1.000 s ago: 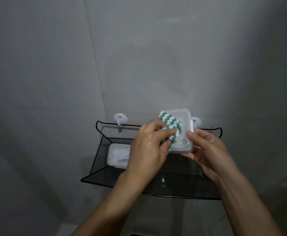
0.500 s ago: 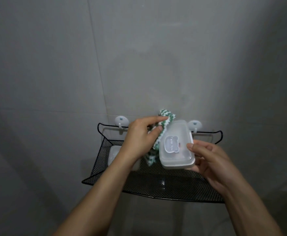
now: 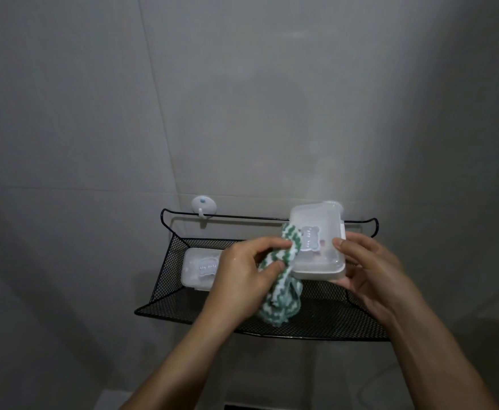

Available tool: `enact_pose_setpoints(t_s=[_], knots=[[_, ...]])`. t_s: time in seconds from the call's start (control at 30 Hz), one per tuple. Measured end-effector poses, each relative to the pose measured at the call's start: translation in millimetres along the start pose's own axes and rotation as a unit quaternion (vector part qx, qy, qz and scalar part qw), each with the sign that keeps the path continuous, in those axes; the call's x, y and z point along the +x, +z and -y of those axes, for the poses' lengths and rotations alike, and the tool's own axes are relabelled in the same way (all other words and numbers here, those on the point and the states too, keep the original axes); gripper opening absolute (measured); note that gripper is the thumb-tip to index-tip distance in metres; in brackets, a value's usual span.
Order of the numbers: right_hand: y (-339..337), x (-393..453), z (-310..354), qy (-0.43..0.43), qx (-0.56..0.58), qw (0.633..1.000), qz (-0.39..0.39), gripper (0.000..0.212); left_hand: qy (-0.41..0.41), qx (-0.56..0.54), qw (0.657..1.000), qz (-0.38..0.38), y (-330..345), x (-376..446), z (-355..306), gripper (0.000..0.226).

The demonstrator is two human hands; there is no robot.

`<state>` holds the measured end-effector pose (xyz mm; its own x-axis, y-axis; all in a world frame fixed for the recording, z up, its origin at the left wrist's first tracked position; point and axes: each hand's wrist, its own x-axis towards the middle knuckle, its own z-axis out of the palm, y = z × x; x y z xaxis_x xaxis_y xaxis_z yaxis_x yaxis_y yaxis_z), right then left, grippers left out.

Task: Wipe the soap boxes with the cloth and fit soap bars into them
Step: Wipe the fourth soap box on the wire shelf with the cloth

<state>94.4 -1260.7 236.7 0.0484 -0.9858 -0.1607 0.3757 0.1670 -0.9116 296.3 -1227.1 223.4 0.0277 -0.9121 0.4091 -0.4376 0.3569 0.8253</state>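
Soap box (image 3: 319, 241) — translucent plastic, right hand (image 3: 372, 276) grip, left hand (image 3: 242, 273) grip pinching zigzag cloth (image 3: 283, 279)

a black wire mesh shelf (image 3: 165, 279) hangs by its top rail from a white wall hook (image 3: 203, 206) on a wall of large grey tiles (image 3: 242, 99).

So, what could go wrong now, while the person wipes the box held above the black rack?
The soap box is held by the right hand alone, in the air above the mesh rack; a hard push from the cloth in the left hand may knock it loose. The cloth's hanging end may also catch on the mesh, or brush the second box.
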Motion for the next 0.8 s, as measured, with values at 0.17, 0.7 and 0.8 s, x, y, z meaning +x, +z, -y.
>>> enact_pose_setpoints(t_s=[0.17,0.7,0.8], knots=[[-2.9,0.9,-0.2,0.007,-0.004,1.0,0.017,0.042,0.009,0.221,0.974,0.052,-17.0,-0.4,19.4,0.03],[5.8,4.8,1.6,0.105,-0.02,0.991,0.077,0.043,0.127,0.158,0.979,0.031,-8.4,9.9,15.7,0.054],[-1.5,8.8,1.1,0.101,-0.059,0.988,0.098,0.048,0.089,0.156,0.983,0.022,-9.6,13.4,10.6,0.041]])
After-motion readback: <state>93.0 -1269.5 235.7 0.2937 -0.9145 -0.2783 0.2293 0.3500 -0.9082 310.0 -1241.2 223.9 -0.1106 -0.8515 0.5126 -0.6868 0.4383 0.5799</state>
